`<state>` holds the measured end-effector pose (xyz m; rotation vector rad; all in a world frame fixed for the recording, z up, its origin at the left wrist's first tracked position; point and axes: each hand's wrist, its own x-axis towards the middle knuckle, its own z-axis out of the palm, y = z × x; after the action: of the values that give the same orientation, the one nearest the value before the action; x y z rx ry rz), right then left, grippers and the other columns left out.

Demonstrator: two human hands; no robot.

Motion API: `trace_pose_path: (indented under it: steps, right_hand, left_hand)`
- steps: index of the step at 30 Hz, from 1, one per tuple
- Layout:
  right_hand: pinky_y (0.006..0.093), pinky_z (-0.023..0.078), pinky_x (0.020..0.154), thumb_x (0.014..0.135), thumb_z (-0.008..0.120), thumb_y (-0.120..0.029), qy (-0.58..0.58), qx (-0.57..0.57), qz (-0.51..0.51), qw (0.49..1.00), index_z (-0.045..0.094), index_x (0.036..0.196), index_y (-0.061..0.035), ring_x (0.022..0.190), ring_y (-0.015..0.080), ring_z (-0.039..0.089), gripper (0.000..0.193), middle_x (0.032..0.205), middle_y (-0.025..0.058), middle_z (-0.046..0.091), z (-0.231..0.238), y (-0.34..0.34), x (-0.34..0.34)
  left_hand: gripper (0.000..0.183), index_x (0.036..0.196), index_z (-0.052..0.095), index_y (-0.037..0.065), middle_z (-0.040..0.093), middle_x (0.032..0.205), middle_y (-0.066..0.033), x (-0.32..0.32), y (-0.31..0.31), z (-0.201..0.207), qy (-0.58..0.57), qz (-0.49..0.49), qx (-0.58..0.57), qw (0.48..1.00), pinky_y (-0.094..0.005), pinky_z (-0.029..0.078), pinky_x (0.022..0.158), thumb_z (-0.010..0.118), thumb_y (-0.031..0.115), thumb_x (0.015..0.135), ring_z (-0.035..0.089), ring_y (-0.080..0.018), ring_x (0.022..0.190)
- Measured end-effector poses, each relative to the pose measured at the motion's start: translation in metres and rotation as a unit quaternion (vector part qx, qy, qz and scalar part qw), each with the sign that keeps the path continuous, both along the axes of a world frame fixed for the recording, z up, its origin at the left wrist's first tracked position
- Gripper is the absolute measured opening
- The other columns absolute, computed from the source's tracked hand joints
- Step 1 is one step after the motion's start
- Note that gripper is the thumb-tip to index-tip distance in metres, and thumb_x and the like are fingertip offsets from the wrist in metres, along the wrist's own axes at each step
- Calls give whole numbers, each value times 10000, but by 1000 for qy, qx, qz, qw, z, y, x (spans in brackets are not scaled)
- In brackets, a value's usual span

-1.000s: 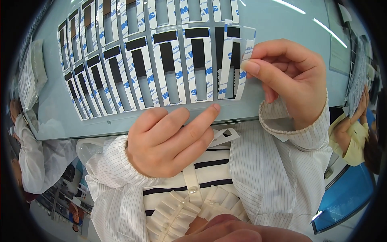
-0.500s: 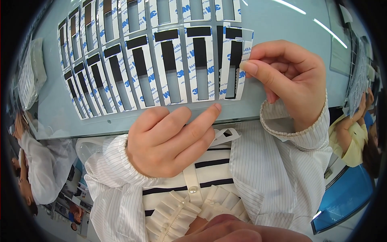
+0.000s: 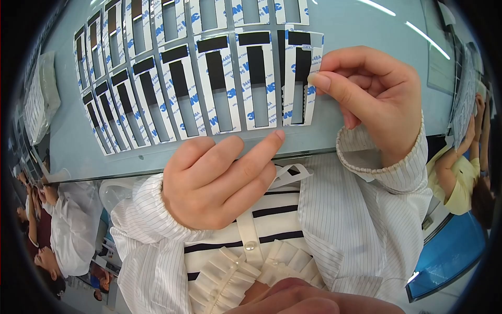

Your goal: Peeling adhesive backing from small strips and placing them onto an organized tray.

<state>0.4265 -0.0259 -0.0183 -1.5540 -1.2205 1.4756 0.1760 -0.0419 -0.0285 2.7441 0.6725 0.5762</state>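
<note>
The thumb and index finger of my right hand (image 3: 368, 86) pinch the right edge of a white adhesive-backed frame (image 3: 312, 102) with blue print. This frame lies at the right end of the near row, over a black part (image 3: 301, 65), with its upper right edge jutting out as a see-through tab. My left hand (image 3: 219, 180) is at the table's near edge. Its index and middle fingers are curled under and the others reach toward the frame's lower end. The left thumb and whatever it grips are hidden. Similar frames (image 3: 271, 83) with black T-shaped parts lie alongside.
A far row of frames (image 3: 196, 15) lies behind the near one on the grey-blue glass tabletop (image 3: 361, 31). A clear plastic bag (image 3: 42, 99) sits at the table's left. People are on both sides, one in a white coat (image 3: 76, 230), another in a yellow top (image 3: 452, 178).
My right hand has shifted slightly up and left, still pinching the frame edge. My left hand has hardly moved. At the left, the people in the background have changed position.
</note>
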Motion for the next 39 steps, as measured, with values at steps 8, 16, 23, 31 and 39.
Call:
trace_pose_path:
  steps: [8,16,23,31,39]
  right_hand:
    - [157,358,423,889,723,-2,-10,17,2,1000,694,1012,56,486,23,494,139,809,88,713,-2,-2,-1]
    - [154,367,426,887,727,-1,-15,21,7,1000,697,1015,50,499,21,507,141,815,80,713,-2,0,-1]
    - [150,372,438,878,726,17,-28,40,0,999,707,1000,42,526,16,521,126,817,58,709,0,-1,-3]
    - [145,366,458,868,724,34,-46,81,10,996,712,984,36,545,10,521,117,828,39,708,-1,-4,0]
    - [138,377,474,871,719,37,-79,102,22,991,716,989,31,579,6,540,118,872,37,717,1,-7,-1]
  left_hand:
    - [92,839,660,118,726,1165,-37,-1,0,-2,5,-17,-1,1000,-267,411,677,699,130,757,528,-171,850]
    - [149,821,565,125,722,1210,-36,5,0,-1,25,-7,-9,1000,-280,409,701,702,146,765,509,-189,854]
    - [144,815,551,131,720,1216,-24,7,2,3,48,-10,14,999,-271,399,701,689,134,775,508,-183,859]
    - [145,776,547,142,716,1221,3,11,0,0,53,-10,54,997,-263,392,702,691,132,759,503,-167,850]
    - [149,779,539,141,722,1207,-3,12,-3,-1,48,-7,62,997,-261,389,705,684,125,748,503,-168,845]
